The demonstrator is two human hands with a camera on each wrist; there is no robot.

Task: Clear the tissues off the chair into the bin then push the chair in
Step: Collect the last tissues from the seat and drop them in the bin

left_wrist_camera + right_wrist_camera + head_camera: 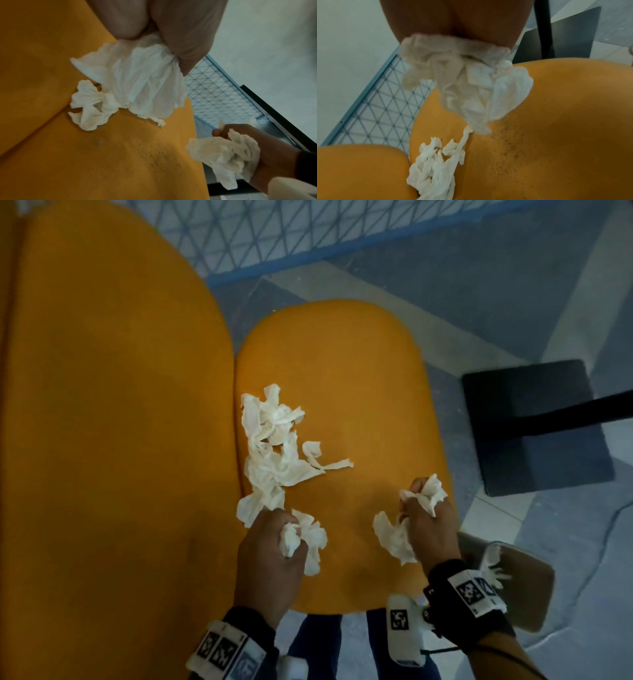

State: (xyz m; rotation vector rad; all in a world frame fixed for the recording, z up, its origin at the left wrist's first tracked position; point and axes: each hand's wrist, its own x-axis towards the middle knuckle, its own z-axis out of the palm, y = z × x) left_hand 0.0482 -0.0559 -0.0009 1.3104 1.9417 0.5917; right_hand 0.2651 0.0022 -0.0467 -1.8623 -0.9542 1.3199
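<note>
An orange chair seat (335, 378) carries a pile of crumpled white tissues (274, 446) along its left side, against the backrest (102, 405). My left hand (277, 529) grips a wad of tissue (305, 537) at the near end of the pile; the left wrist view shows this wad (145, 81) bunched in the fingers. My right hand (421, 505) grips another wad (426, 494) near the seat's right edge, with a tail (390, 535) hanging down. The right wrist view shows that wad (471, 88) above the loose tissues (433, 169).
A beige bin (541, 573) sits on the floor at the lower right, behind my right wrist, with a tissue (491, 568) at its rim. A black table base (534, 426) and its leg stand to the right. A blue wire mesh panel (274, 231) lies beyond the chair.
</note>
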